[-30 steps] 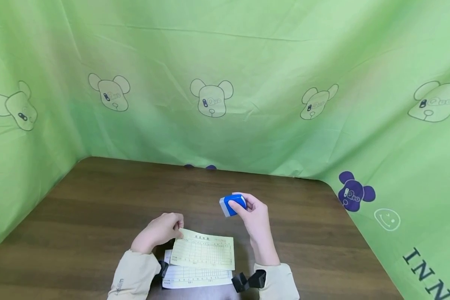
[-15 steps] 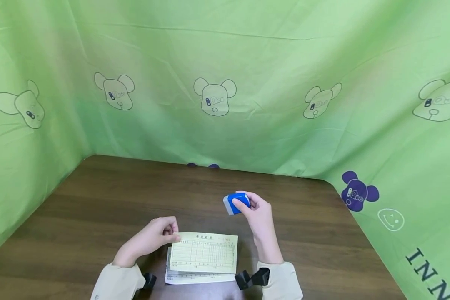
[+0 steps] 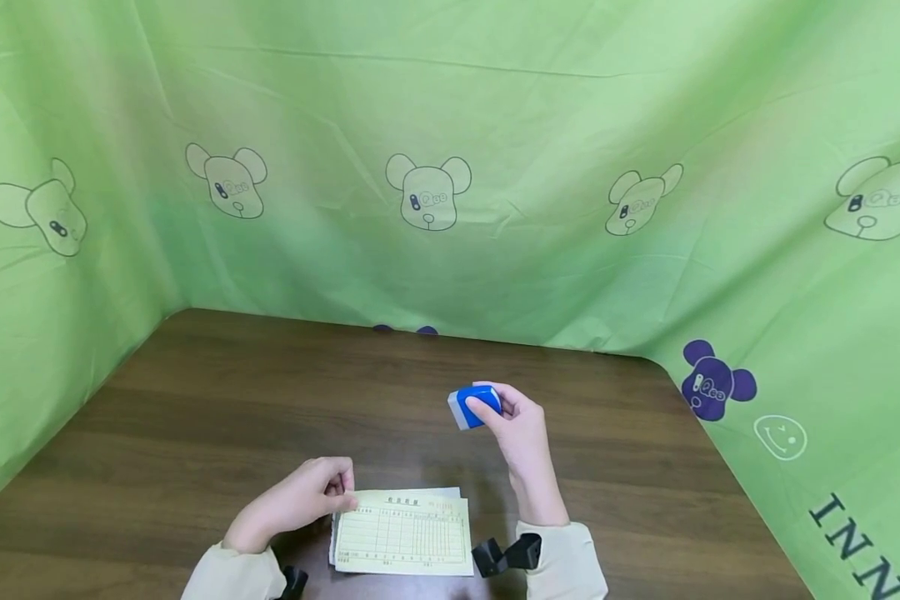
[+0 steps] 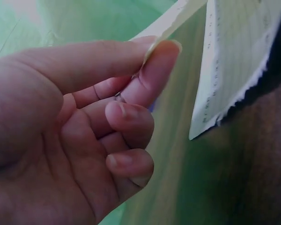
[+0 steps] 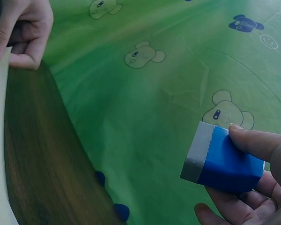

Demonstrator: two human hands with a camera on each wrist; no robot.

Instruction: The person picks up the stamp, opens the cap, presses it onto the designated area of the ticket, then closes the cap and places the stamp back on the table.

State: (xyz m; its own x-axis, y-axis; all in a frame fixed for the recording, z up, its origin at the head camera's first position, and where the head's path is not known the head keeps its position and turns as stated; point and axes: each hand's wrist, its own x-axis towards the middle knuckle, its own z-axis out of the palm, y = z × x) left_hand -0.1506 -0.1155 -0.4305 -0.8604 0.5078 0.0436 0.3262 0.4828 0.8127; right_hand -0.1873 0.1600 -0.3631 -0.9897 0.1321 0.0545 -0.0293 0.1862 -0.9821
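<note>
My left hand (image 3: 300,502) pinches the upper left corner of a pale yellow printed form (image 3: 405,537) between thumb and index finger. The other fingers curl loosely below, as the left wrist view shows. Beneath the yellow form lies a white sheet (image 3: 448,492), showing along the top and left edges. In the left wrist view, a ruled sheet with a rough torn edge (image 4: 241,61) hangs beside the fingers. My right hand (image 3: 521,433) grips a blue stamp with a grey cap (image 5: 232,161), held above and to the right of the papers, cap pointing left.
The brown wooden table (image 3: 270,375) is walled in by a green curtain (image 3: 525,275) printed with bear heads. A black wrist mount (image 3: 506,556) on the right sleeve sits close to the form's right edge.
My left hand has shifted left, then toward the body, bringing the yellow form down over the sheet beneath, which it now mostly covers. The right hand with the stamp has barely moved.
</note>
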